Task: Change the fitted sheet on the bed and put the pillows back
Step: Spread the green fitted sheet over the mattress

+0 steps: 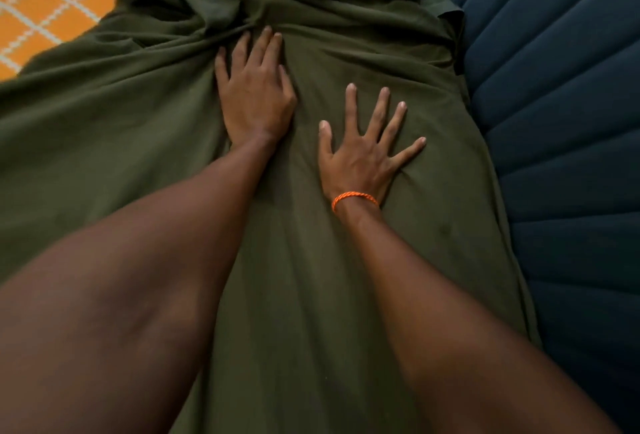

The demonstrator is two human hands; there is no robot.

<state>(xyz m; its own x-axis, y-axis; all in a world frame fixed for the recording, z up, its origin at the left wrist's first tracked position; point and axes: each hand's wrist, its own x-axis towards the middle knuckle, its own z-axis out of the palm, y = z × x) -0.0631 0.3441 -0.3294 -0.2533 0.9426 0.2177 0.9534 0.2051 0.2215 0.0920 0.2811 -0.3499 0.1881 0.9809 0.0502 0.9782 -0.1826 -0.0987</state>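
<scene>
A dark olive-green sheet (121, 143) covers most of the view, smooth near me and bunched into thick folds at the far end. My left hand (254, 94) lies palm down on it, fingers straight and pushing into the folds. To its right, my right hand (363, 153) presses flat on the sheet with fingers spread wide; an orange cord bracelet (353, 199) circles that wrist. Neither hand grips the cloth. No pillows are in view.
An orange cover with a white diamond pattern (45, 8) shows beyond the sheet at the upper left. A dark blue padded, channelled headboard (561, 129) runs along the sheet's right edge.
</scene>
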